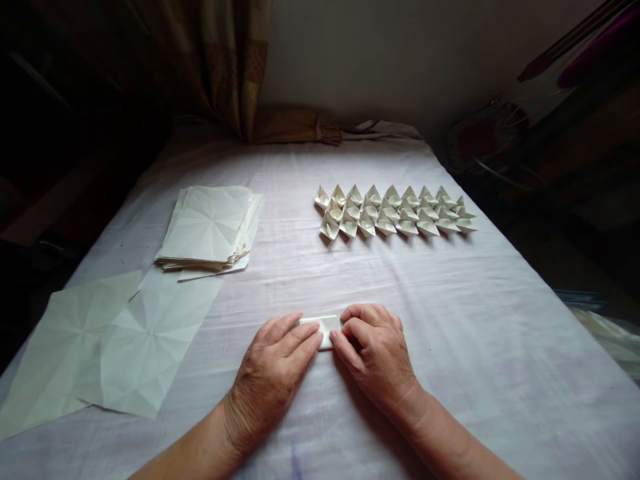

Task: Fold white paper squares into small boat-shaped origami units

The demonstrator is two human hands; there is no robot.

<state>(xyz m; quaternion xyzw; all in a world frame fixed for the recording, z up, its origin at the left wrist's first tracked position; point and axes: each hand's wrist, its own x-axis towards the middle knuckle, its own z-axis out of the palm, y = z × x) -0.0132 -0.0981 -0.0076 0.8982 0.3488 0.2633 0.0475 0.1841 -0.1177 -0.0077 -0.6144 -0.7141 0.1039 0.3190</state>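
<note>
A small strip of folded white paper (327, 325) lies on the cloth between my two hands. My left hand (273, 363) is closed on its left end, with the fingertips pressing over the top. At the other end, my right hand (377, 347) pinches the paper, its thumb at the near edge and its curled fingers by the right side. The fingers cover both ends of the strip, so its full length is hidden.
Two creased paper sheets (150, 340) overlap at the left. Behind them sits a stack of creased square sheets (205, 223). Several pointed folded paper pieces (390, 213) stand in rows at the back right. A curtain (235, 67) hangs at the far edge of the cloth-covered surface (500, 347).
</note>
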